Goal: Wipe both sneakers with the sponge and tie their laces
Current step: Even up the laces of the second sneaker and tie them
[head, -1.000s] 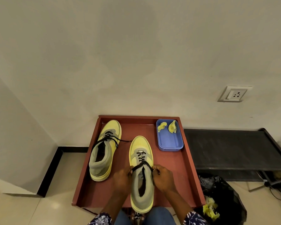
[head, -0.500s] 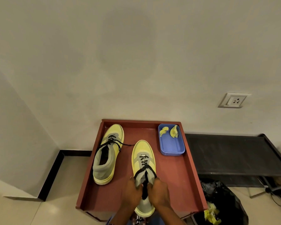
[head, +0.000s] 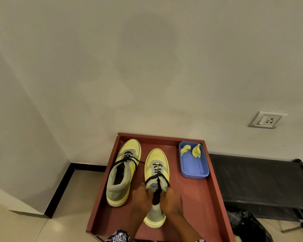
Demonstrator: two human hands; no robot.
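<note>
2 yellow-and-grey sneakers sit side by side on a red tray (head: 215, 198) against a pale wall. Both hands work at the right sneaker (head: 156, 165), the left hand (head: 141, 198) and right hand (head: 171, 198) each with a curled grip pinching its black laces (head: 157, 177) over the tongue. The left sneaker (head: 124, 170) lies just beside it, laces loose. At the far right of the tray, a blue tub (head: 193, 170) holds 2 yellow sponge pieces (head: 196, 151).
</note>
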